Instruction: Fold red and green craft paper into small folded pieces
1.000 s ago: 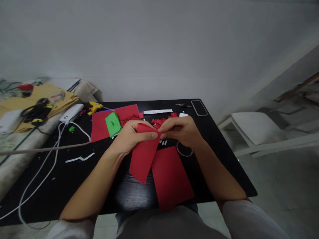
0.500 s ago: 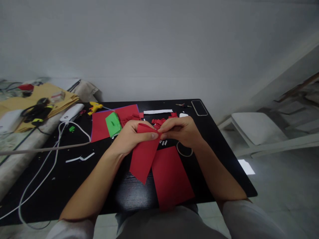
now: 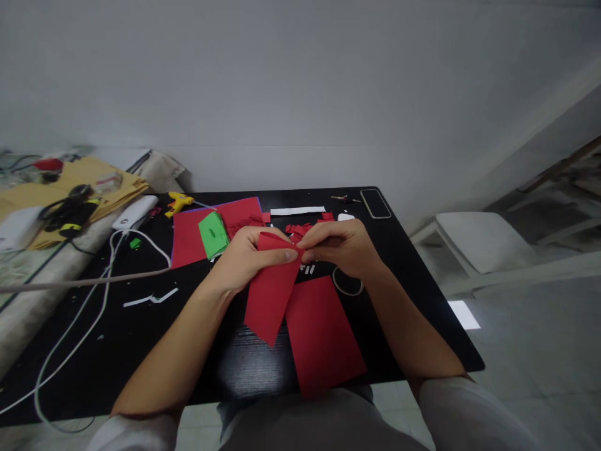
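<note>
A folded piece of red paper (image 3: 271,297) hangs above the black table, its top end looped over. My left hand (image 3: 253,254) is closed on it, thumb lying flat across the front near the top. At the paper's upper right corner, my right hand (image 3: 340,245) pinches the edge between thumb and fingertips, touching the left thumb's tip. Below and to the right, a flat red sheet (image 3: 323,332) lies near the table's front edge. Small red paper pieces (image 3: 300,230) and little white strips (image 3: 307,269) are partly hidden behind the hands.
Left of the hands lie green paper pieces (image 3: 213,235) on a larger red sheet (image 3: 188,235), beside a yellow glue gun (image 3: 179,203). White cables (image 3: 110,275) cross the table's left side. A phone (image 3: 375,204) and keys (image 3: 346,199) rest at the far right; a white stool (image 3: 483,241) stands beyond.
</note>
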A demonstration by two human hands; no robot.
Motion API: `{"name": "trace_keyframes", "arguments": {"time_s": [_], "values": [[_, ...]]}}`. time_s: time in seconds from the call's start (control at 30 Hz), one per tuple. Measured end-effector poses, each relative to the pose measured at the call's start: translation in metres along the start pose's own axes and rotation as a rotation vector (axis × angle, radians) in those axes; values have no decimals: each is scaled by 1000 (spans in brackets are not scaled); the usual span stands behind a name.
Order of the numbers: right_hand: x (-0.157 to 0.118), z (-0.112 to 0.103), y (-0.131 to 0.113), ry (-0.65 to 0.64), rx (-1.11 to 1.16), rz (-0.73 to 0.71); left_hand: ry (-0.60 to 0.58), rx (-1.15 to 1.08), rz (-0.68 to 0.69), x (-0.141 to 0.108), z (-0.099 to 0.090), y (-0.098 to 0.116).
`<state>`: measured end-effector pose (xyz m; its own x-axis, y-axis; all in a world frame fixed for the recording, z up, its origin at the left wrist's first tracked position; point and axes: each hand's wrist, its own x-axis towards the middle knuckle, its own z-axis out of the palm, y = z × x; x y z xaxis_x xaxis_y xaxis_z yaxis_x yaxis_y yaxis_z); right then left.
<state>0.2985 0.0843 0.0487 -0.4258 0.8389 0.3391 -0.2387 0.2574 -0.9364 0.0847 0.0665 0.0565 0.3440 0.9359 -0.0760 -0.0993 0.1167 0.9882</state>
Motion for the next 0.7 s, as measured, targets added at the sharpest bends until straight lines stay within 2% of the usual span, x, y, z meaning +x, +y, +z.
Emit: {"name": "trace_keyframes", "arguments": {"time_s": [0.7], "values": [[1, -1, 2, -6, -44, -25, 20, 32, -33, -1, -2, 0]]}}
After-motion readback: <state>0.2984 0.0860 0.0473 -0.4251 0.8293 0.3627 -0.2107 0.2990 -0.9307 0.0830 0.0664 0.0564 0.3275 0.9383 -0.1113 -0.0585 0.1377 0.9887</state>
